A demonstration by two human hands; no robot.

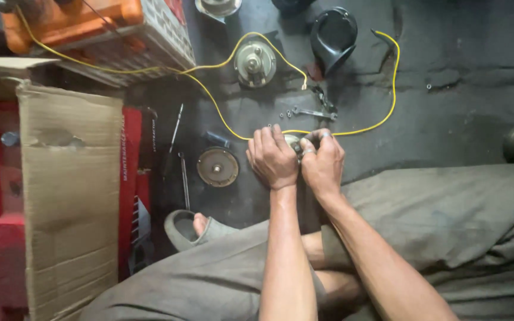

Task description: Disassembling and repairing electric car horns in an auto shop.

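Observation:
My left hand [272, 157] and my right hand [323, 161] are pressed together on the dark floor, both closed around a small round metal part [293, 141] that shows only between the fingers. A yellow wire [364, 128] runs under the hands and loops away to the right and up. A ring sits on a finger of my right hand. Most of the held part is hidden by my fingers.
A round metal disc [218, 167] lies left of my hands, and a second round unit [255, 62] and a black horn-shaped shell [332, 35] lie farther off. A spanner [312, 112], screwdrivers [184, 178], a cardboard box [69, 190] and an orange case [66, 21] sit around. My sandalled foot [193, 229] is below.

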